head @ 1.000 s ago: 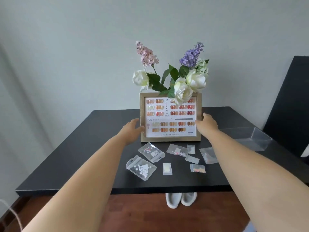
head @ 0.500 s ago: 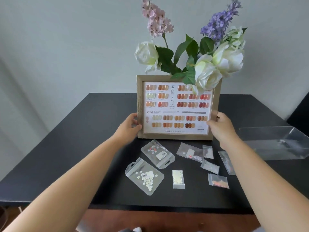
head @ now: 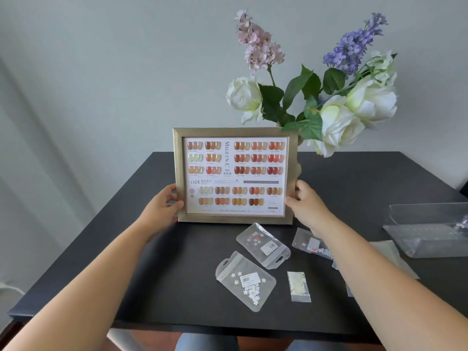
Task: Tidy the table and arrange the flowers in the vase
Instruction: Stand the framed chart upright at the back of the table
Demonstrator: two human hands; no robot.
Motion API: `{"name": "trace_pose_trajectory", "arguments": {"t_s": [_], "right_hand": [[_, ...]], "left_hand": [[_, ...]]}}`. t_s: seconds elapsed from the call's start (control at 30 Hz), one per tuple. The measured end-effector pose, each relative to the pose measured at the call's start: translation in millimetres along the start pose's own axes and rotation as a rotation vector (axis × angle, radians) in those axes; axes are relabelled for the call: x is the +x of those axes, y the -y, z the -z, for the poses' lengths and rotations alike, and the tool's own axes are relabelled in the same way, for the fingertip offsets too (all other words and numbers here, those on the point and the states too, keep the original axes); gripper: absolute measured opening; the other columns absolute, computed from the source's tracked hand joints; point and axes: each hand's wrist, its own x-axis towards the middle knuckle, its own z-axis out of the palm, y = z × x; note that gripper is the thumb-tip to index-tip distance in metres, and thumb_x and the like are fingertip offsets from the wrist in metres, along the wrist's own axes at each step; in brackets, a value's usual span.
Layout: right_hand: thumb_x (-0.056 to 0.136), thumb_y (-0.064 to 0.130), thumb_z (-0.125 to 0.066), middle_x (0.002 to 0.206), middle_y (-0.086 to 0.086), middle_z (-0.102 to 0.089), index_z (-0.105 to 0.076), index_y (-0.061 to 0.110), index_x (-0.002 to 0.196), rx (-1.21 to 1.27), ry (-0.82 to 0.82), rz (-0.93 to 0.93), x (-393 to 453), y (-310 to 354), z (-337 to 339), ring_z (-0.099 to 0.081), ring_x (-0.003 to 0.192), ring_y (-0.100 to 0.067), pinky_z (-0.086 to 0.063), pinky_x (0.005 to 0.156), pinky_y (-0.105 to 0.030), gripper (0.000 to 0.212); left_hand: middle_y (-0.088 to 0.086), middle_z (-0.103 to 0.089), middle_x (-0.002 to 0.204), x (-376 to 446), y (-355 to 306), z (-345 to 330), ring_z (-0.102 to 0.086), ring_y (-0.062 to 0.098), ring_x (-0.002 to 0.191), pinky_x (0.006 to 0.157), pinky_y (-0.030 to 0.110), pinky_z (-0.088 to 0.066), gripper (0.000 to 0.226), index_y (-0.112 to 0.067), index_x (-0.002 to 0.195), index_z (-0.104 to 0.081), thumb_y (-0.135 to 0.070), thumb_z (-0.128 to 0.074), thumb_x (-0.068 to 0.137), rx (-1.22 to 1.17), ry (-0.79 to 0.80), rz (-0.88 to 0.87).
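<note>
I have the picture frame [head: 234,175] gripped by its two side edges, my left hand [head: 162,207] closed on the lower left side and my right hand [head: 305,202] closed on the lower right side, thumbs on the front; it stands upright toward the middle of the black table [head: 101,239], though I cannot tell whether its bottom edge touches the top. The card behind its glass reads "MIGEEN C" down the centre and "024" at the left, above rows of nail colour swatches in oranges, reds, browns and pale greens; the smaller print is too fine for me to read. Behind the frame, toward the table's far edge, the flowers [head: 336,110] rise up: three white roses, one pink lilac sprig [head: 258,44] and one purple lilac sprig [head: 354,44], with green leaves; the vase is hidden behind the frame. On the table's near half lie two hang-hole pouches [head: 253,264] of small flower charms, each with a barcode sticker, and one small packet [head: 298,286] of pale flakes beside them. More small clear packets [head: 311,245] lie partly under my right forearm, so I cannot count them. A clear plastic box [head: 428,229] sits at the right edge of the table.
</note>
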Motion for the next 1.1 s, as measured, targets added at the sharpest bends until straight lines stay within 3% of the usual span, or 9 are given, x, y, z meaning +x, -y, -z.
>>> {"name": "trace_pose_trajectory", "arguments": {"t_s": [0.1,0.17,0.23,0.3,0.43,0.57,0.7,0.9,1.1], "right_hand": [[0.095,0.019,-0.055,0.106,0.011,-0.064,-0.048,0.033,0.119,0.002,0.053,0.001,5,12,-22,-0.059,0.093,-0.005,-0.049,0.068,-0.027,0.029],[0.095,0.018,-0.055,0.111,0.007,-0.066,-0.048,0.031,0.124,0.047,0.095,-0.012,9,19,-36,-0.061,0.103,-0.013,-0.054,0.081,-0.036,0.033],[0.095,0.017,-0.056,0.121,0.005,-0.065,-0.046,0.032,0.123,0.084,0.144,-0.019,13,26,-48,-0.058,0.113,-0.017,-0.05,0.096,-0.046,0.033],[0.095,0.016,-0.057,0.126,0.005,-0.063,-0.043,0.037,0.12,0.093,0.18,-0.017,17,32,-59,-0.055,0.116,-0.015,-0.045,0.101,-0.047,0.036],[0.096,0.014,-0.056,0.12,0.01,-0.064,-0.041,0.031,0.132,0.083,0.206,-0.011,31,42,-80,-0.054,0.116,-0.013,-0.043,0.099,-0.041,0.043],[0.096,0.013,-0.053,0.128,-0.002,-0.063,-0.041,0.026,0.137,0.091,0.24,-0.034,46,49,-97,-0.055,0.122,-0.023,-0.042,0.105,-0.052,0.044],[0.096,0.009,-0.053,0.126,-0.004,-0.063,-0.043,0.024,0.135,0.12,0.257,-0.058,58,53,-108,-0.056,0.12,-0.024,-0.041,0.105,-0.052,0.043],[0.097,0.007,-0.051,0.119,-0.003,-0.066,-0.047,0.026,0.125,0.191,0.313,-0.078,77,60,-118,-0.06,0.113,-0.023,-0.048,0.098,-0.05,0.034],[0.095,0.005,-0.052,0.127,0.001,-0.063,-0.037,0.032,0.134,0.247,0.494,-0.051,101,73,-120,-0.057,0.117,-0.02,-0.048,0.094,-0.04,0.05]], "left_hand": [[0.004,-0.063,0.103,0,10,23,-0.065,0.022,0.091,0.082,0.048,-0.057,0.034,-0.038,0.114,-0.055,-0.008,-0.053,0.098,-0.006,-0.023,0.003],[0.004,-0.063,0.102,0,18,39,-0.065,0.022,0.09,0.082,0.05,-0.057,0.037,-0.043,0.107,-0.056,-0.008,-0.054,0.098,-0.009,-0.034,0.013],[0.005,-0.064,0.104,2,26,55,-0.066,0.026,0.096,0.085,0.053,-0.057,0.035,-0.04,0.112,-0.057,-0.008,-0.054,0.098,-0.011,-0.036,0.023],[0.009,-0.064,0.107,5,35,69,-0.066,0.03,0.103,0.086,0.056,-0.056,0.034,-0.032,0.12,-0.056,-0.007,-0.054,0.098,-0.022,-0.028,0.034],[0.009,-0.064,0.108,10,43,89,-0.066,0.027,0.103,0.082,0.046,-0.06,0.036,-0.037,0.118,-0.056,-0.007,-0.054,0.098,-0.04,-0.017,0.037],[0.016,-0.062,0.11,19,49,105,-0.064,0.028,0.101,0.073,0.04,-0.06,0.041,-0.022,0.136,-0.05,-0.005,-0.053,0.098,-0.035,0.004,0.068],[0.017,-0.061,0.109,29,53,117,-0.066,0.018,0.091,0.06,0.025,-0.058,0.042,-0.021,0.137,-0.05,-0.002,-0.051,0.099,-0.069,0.059,0.089],[0.02,-0.063,0.114,46,59,128,-0.069,0.019,0.091,0.06,0.024,-0.058,0.04,-0.022,0.132,-0.053,0.0,-0.05,0.099,-0.108,0.051,0.106],[0.013,-0.066,0.11,69,67,134,-0.07,0.014,0.09,0.063,0.024,-0.059,0.039,-0.022,0.13,-0.054,0.001,-0.048,0.099,-0.124,0.01,0.095]]}}
